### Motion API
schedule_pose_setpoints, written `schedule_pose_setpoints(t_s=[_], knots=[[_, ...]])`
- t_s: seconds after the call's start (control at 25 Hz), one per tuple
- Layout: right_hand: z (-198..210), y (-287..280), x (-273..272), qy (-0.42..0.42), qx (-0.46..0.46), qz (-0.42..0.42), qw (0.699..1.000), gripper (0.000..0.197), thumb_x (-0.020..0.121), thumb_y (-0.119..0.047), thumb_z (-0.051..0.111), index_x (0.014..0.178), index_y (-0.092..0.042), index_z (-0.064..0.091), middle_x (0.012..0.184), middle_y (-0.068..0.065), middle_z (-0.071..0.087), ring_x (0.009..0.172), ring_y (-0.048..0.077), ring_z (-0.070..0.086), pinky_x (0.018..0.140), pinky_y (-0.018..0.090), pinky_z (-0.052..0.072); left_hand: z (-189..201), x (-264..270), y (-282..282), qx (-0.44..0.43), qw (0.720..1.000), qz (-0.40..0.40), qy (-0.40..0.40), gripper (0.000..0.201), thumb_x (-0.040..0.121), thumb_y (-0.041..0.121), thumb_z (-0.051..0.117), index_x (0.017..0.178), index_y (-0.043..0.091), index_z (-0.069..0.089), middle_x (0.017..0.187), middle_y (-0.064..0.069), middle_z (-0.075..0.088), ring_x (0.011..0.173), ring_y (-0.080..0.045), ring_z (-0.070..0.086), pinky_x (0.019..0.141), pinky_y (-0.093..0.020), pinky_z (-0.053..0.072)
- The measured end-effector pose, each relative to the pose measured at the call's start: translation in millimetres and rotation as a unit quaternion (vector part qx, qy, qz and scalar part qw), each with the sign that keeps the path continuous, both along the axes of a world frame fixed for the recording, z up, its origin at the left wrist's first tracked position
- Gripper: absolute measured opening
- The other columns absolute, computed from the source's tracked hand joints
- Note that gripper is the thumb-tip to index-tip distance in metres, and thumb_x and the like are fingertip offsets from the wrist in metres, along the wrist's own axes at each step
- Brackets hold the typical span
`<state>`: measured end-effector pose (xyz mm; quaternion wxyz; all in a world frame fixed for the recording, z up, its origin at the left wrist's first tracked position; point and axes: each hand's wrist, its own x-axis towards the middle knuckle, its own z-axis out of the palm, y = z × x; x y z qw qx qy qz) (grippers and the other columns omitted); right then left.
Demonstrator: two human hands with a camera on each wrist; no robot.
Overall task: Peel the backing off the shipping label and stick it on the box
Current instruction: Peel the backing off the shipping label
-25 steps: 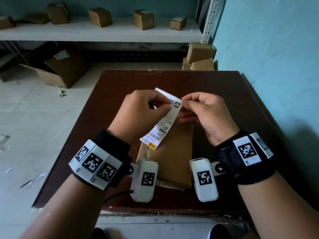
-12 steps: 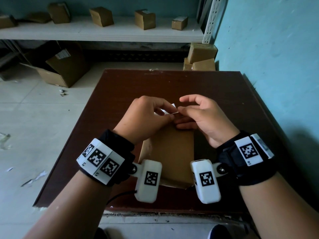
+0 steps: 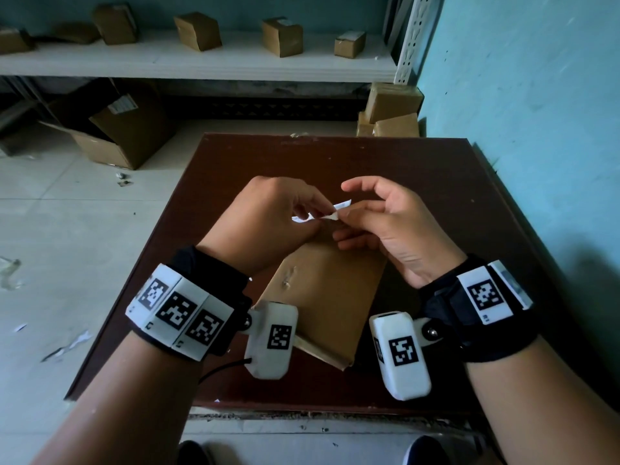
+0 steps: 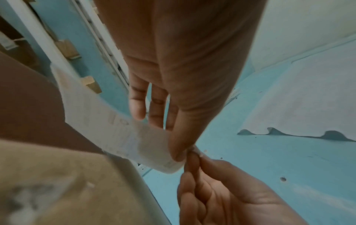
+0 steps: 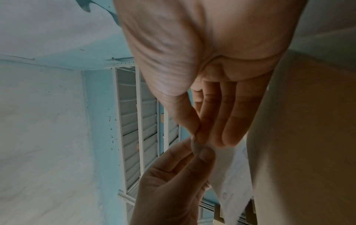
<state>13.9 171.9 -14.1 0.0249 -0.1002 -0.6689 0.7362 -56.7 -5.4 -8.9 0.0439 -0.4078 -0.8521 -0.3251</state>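
Observation:
A white shipping label [image 3: 339, 209] is held above the far end of a flat brown cardboard box [image 3: 327, 290] on the dark wooden table [image 3: 419, 169]. My left hand [image 3: 268, 216] pinches the label near one corner with thumb and finger; most of the strip hangs hidden under that hand in the head view. In the left wrist view the label [image 4: 115, 126] curves down toward the box [image 4: 67, 182]. My right hand [image 3: 382, 223] pinches the same corner between thumb and forefinger, its other fingers spread. In the right wrist view the label [image 5: 229, 172] hangs below the two pinching hands.
Beyond the table a white shelf [image 3: 201, 62] carries several small cardboard boxes. An open carton [image 3: 124, 129] lies on the tiled floor at the left, and stacked boxes [image 3: 392, 109] stand by the teal wall [image 3: 536, 129] at the right.
The label has turned from face-up and upright to nearly edge-on. Both hands have come together at one corner, and my right forefinger has lifted.

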Motion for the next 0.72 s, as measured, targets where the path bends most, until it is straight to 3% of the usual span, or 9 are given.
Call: schedule_pose_setpoints(t_s=[0.08,0.16,0.24,0.28,0.32,0.36,0.44,0.56,0.72], knots=[[-2.5,1.0,-1.6,-0.010,-0.007,-0.008,1.000,0.034,0.088,-0.004,0.069,0.119,-0.010,0.058,0.090,0.012,0.073,0.076,0.023,0.071,0.071,0.036,0.061,1.3,-3.1,-2.6,0.017,0.999,0.014,0.031,0.017,0.081,0.016,0.074,0.095,0.026,0.078,0.086,0.012,0.072,0.076,0.000,0.063,0.070,-0.014,0.048],[-8.4,4.9,-4.0,-0.010,0.139,-0.035,0.990,0.038,0.087,-0.016,0.073,0.122,-0.018,0.058,0.105,0.004,0.072,0.094,0.017,0.068,0.087,0.036,0.057,2.4,-7.1,-7.5,0.033,0.998,0.034,0.051,0.014,0.083,0.017,0.073,0.094,0.024,0.078,0.089,0.012,0.072,0.078,0.001,0.064,0.072,-0.014,0.049],[-15.7,9.6,-5.6,-0.020,0.430,-0.022,0.902,0.053,0.083,-0.038,0.074,0.131,-0.029,0.053,0.129,-0.005,0.060,0.122,0.014,0.052,0.104,0.037,0.044,2.1,-11.8,-14.3,0.040,0.996,0.054,0.062,0.012,0.084,0.017,0.073,0.094,0.024,0.078,0.090,0.012,0.072,0.080,0.002,0.065,0.072,-0.018,0.053],[-16.7,9.7,-5.1,-0.033,0.516,0.003,0.856,0.060,0.082,-0.046,0.072,0.136,-0.032,0.049,0.136,-0.007,0.053,0.129,0.015,0.046,0.108,0.038,0.040,1.3,-13.9,-17.8,0.044,0.995,0.064,0.062,0.012,0.085,0.018,0.073,0.094,0.024,0.078,0.090,0.013,0.072,0.079,0.004,0.065,0.071,-0.015,0.053],[-16.5,10.8,-5.1,-0.047,0.534,0.028,0.843,0.062,0.083,-0.048,0.071,0.138,-0.033,0.047,0.139,-0.007,0.052,0.131,0.016,0.045,0.108,0.037,0.039,-0.1,-15.6,-20.4,0.052,0.994,0.073,0.059,0.011,0.085,0.018,0.073,0.094,0.024,0.077,0.090,0.013,0.072,0.078,0.006,0.064,0.069,-0.010,0.050],[-16.1,13.2,-5.4,-0.057,0.511,0.052,0.856,0.062,0.083,-0.046,0.071,0.139,-0.033,0.048,0.138,-0.008,0.053,0.129,0.016,0.048,0.106,0.034,0.040,-1.3,-16.6,-22.4,0.065,0.993,0.079,0.053,0.011,0.086,0.018,0.073,0.095,0.022,0.077,0.090,0.012,0.072,0.076,0.007,0.063,0.067,-0.006,0.047],[-14.9,19.3,-5.2,-0.054,0.463,0.092,0.880,0.059,0.083,-0.038,0.074,0.137,-0.034,0.051,0.136,-0.010,0.056,0.125,0.012,0.053,0.106,0.031,0.042,-2.4,-17.5,-24.5,0.100,0.990,0.091,0.042,0.010,0.086,0.019,0.073,0.095,0.020,0.076,0.091,0.009,0.072,0.074,0.002,0.064,0.065,-0.008,0.047],[-12.9,26.8,-5.0,-0.046,0.437,0.138,0.888,0.052,0.081,-0.031,0.078,0.127,-0.039,0.056,0.132,-0.015,0.058,0.124,0.006,0.054,0.107,0.031,0.043,0.8,-22.1,-32.4,0.140,0.982,0.121,0.037,0.011,0.088,0.021,0.071,0.098,0.019,0.074,0.091,0.006,0.071,0.074,-0.003,0.065,0.066,-0.016,0.053],[-13.5,23.4,-3.4,-0.044,0.408,0.189,0.892,0.046,0.082,-0.027,0.077,0.120,-0.045,0.058,0.134,-0.019,0.055,0.123,0.003,0.052,0.102,0.026,0.043,4.7,-29.2,-46.4,0.197,0.964,0.174,0.042,0.012,0.089,0.021,0.070,0.100,0.016,0.073,0.083,0.008,0.067,0.064,0.006,0.059,0.059,-0.007,0.045]])
